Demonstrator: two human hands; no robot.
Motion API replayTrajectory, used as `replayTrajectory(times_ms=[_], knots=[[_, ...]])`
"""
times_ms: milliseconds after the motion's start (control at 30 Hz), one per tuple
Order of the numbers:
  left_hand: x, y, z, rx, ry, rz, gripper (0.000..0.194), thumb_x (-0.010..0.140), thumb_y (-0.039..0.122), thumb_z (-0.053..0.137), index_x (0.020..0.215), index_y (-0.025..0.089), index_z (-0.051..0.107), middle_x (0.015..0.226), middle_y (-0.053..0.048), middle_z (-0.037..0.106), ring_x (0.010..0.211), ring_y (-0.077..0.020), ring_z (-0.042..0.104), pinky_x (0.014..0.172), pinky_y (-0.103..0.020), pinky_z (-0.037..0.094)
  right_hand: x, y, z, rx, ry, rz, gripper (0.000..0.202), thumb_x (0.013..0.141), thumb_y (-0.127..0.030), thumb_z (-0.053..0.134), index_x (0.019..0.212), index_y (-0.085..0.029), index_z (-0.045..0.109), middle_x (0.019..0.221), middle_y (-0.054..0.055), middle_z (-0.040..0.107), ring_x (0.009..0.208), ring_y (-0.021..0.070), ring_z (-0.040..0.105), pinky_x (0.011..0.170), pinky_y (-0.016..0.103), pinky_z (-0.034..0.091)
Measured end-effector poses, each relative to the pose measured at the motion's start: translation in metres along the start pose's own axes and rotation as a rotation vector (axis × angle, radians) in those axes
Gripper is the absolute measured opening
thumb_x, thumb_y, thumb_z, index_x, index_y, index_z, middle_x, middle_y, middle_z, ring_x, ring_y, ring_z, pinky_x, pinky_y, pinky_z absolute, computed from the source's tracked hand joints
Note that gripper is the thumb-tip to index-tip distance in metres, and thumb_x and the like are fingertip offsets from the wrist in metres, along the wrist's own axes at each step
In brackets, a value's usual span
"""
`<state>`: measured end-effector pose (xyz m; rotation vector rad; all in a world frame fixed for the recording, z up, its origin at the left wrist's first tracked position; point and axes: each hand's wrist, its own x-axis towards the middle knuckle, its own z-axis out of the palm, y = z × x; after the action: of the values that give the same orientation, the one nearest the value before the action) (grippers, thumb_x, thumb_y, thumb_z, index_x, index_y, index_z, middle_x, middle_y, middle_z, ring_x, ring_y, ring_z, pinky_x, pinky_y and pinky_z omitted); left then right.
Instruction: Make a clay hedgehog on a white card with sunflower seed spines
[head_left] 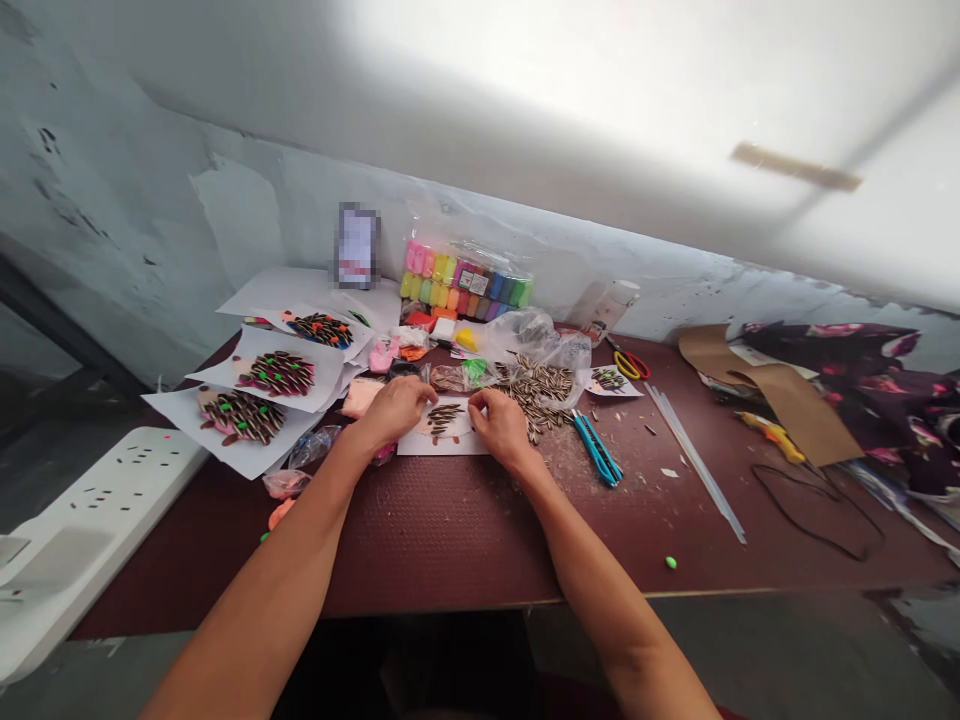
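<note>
A small white paper card (411, 443) lies in front of me, bearing a hedgehog outline and a cluster of striped sunflower seeds (445, 417). My left hand (395, 410) rests at the card's left edge, its fingers bent and drawn together, pointing at the seeds. On the card's right side, my right hand (501, 425) has thumb and forefinger pinched close to the paper. Whatever either hand's fingertips hold is too small to see. Just beyond my right hand spreads a pile of loose sunflower seeds (551, 385), partly under a clear plastic bag (574, 352).
Finished seed hedgehogs on paper (311, 384) stack at left, near a white power strip (127, 490). Packs of coloured clay (465, 285) stand against the wall. A blue utility knife (598, 450), scissors (631, 364), glue sticks (697, 465) and a yellow glue gun (780, 437) lie at right.
</note>
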<state>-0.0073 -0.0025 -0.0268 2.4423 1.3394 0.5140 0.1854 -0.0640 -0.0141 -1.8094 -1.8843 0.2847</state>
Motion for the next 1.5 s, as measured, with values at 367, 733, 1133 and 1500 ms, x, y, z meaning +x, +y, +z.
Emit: replayTrajectory(times_ms=[367,733,1133,1500], knots=[[0.001,-0.001,0.0,-0.034,0.009,-0.014,0.033,0.085,0.01,0.049,0.1,0.017,0.078,0.102,-0.009,0.075,0.098,-0.0219,0.067,0.092,-0.03,0.05,0.024,-0.008,0.001,-0.056,-0.01,-0.067,0.015,0.09,-0.025,0.06,0.092,-0.024,0.076,0.09,0.003,0.072,0.08,0.0161,0.062,0.072,0.024,0.042],[0.002,0.0,-0.002,-0.019,-0.014,-0.001,0.035,0.084,0.009,0.048,0.101,0.018,0.078,0.103,-0.01,0.075,0.098,-0.0222,0.068,0.092,-0.031,0.05,0.073,-0.024,0.013,-0.121,-0.146,-0.097,0.02,0.088,-0.026,0.063,0.1,-0.026,0.078,0.102,0.003,0.075,0.095,0.0197,0.066,0.079,0.026,0.046],[0.002,-0.002,0.0,-0.01,-0.001,0.004,0.036,0.082,0.01,0.047,0.1,0.018,0.078,0.103,-0.009,0.076,0.097,-0.0212,0.068,0.091,-0.03,0.051,0.078,-0.027,0.015,-0.177,-0.153,-0.087,0.016,0.089,-0.024,0.058,0.095,-0.02,0.071,0.1,0.008,0.071,0.088,0.0201,0.062,0.074,0.028,0.043],[0.001,0.0,-0.002,0.0,-0.022,0.001,0.034,0.086,0.013,0.047,0.101,0.017,0.078,0.102,-0.011,0.074,0.097,-0.0226,0.067,0.09,-0.031,0.05,0.026,0.003,-0.013,0.169,-0.012,-0.019,0.017,0.081,-0.017,0.056,0.087,-0.02,0.072,0.077,-0.001,0.069,0.067,0.0134,0.057,0.067,0.023,0.04]])
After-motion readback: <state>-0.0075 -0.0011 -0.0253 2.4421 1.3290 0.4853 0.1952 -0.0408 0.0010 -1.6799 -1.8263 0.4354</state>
